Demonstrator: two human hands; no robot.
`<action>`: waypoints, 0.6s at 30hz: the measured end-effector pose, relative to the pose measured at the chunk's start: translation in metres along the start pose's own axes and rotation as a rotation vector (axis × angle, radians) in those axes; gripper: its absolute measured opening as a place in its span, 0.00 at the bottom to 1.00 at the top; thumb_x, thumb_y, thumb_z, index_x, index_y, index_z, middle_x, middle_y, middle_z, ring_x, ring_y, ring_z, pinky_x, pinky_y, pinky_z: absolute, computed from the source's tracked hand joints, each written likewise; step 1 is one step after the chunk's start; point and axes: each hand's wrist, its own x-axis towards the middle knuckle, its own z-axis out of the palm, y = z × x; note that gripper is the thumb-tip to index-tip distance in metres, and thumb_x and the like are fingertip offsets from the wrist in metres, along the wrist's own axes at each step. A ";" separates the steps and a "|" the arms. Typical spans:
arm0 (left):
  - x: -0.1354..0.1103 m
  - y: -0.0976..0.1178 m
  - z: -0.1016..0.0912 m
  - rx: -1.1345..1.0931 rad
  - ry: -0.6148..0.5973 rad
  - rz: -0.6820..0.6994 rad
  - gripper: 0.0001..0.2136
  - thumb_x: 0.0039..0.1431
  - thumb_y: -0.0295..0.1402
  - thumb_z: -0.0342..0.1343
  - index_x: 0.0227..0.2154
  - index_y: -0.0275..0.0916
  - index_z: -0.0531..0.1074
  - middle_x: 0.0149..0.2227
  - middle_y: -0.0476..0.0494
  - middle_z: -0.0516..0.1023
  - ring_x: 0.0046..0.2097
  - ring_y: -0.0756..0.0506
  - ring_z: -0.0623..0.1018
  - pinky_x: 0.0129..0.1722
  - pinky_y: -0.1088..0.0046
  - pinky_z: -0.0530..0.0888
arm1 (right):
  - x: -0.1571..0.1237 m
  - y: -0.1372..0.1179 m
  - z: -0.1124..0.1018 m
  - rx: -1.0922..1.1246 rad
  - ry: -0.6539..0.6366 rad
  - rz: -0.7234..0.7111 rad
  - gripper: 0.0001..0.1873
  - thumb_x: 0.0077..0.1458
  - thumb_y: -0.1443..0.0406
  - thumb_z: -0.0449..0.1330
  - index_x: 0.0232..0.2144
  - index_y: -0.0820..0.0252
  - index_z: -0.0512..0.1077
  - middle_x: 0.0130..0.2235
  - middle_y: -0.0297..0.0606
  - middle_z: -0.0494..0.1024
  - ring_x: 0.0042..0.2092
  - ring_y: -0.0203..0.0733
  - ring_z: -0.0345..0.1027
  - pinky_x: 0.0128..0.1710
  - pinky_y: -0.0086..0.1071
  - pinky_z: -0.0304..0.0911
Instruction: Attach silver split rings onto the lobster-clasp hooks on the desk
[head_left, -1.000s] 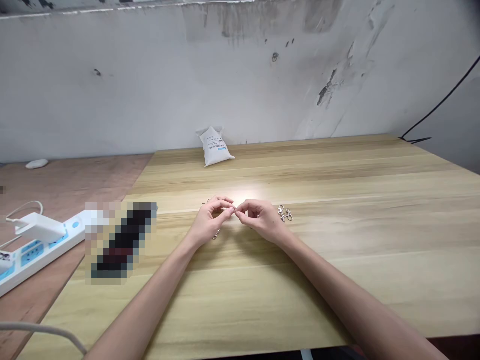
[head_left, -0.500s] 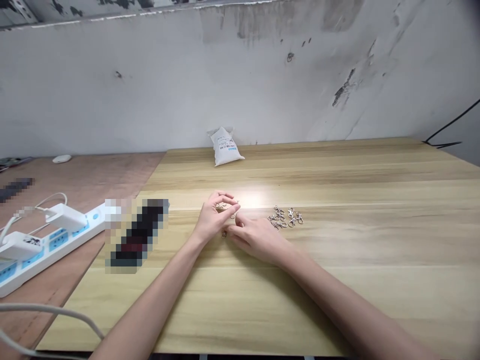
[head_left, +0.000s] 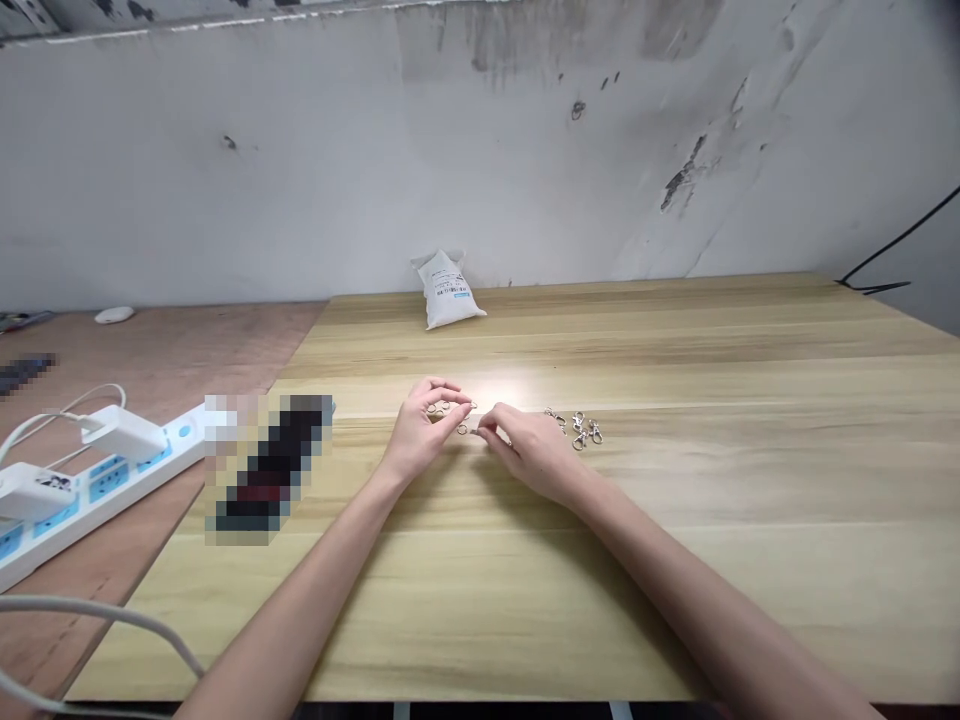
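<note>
Over the table, the thumb and forefinger of my left hand (head_left: 420, 435) are pinched on a small shiny metal ring, mostly hidden by the fingertips. Loose metal rings (head_left: 462, 430) lie under and beside that hand, several of them partly covered by its fingers. My right hand (head_left: 534, 452) is close by on the right, its thumb and forefinger closed on a small metal lobster clasp (head_left: 475, 431), of which only a tip shows. Several more silver lobster clasps (head_left: 580, 440) lie in a loose group just beyond the right hand, some of them hidden behind it.
A white plastic packet (head_left: 448, 292) with a printed label lies near the wall. To the left are a pixelated dark object (head_left: 277, 465) and a white power strip (head_left: 82, 500) with chargers and cables on a brown board (head_left: 255, 345). A black cable (head_left: 904, 235) hangs at right.
My right hand has moved up and slightly right, opening a small gap from the left hand. More of the rings shows between them. My left hand has hardly moved; the view has shifted slightly.
</note>
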 end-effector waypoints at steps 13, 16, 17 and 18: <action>-0.006 0.000 0.002 0.439 -0.060 0.308 0.03 0.59 0.31 0.59 0.32 0.43 0.77 0.48 0.43 0.74 0.52 0.41 0.70 0.53 0.58 0.65 | 0.000 0.013 -0.008 0.024 0.069 0.098 0.10 0.65 0.62 0.52 0.36 0.59 0.71 0.43 0.38 0.74 0.23 0.29 0.56 0.25 0.29 0.50; -0.006 0.000 0.001 0.450 -0.063 0.334 0.03 0.60 0.31 0.59 0.32 0.42 0.77 0.49 0.43 0.74 0.53 0.41 0.70 0.53 0.59 0.65 | 0.000 0.014 -0.007 0.004 0.091 0.087 0.10 0.65 0.62 0.52 0.36 0.59 0.71 0.44 0.39 0.74 0.24 0.30 0.59 0.24 0.29 0.50; -0.006 0.001 0.001 0.438 -0.064 0.336 0.03 0.60 0.31 0.59 0.32 0.42 0.77 0.49 0.43 0.74 0.53 0.41 0.70 0.54 0.59 0.65 | 0.000 0.015 -0.007 -0.010 0.109 0.090 0.10 0.65 0.62 0.52 0.36 0.58 0.71 0.45 0.39 0.74 0.25 0.31 0.61 0.24 0.29 0.50; -0.006 0.002 0.001 0.419 -0.066 0.335 0.03 0.59 0.31 0.59 0.32 0.42 0.77 0.49 0.43 0.74 0.54 0.41 0.70 0.54 0.58 0.64 | 0.000 0.015 -0.007 -0.025 0.131 0.092 0.10 0.65 0.62 0.52 0.36 0.58 0.72 0.45 0.40 0.74 0.29 0.34 0.65 0.26 0.29 0.53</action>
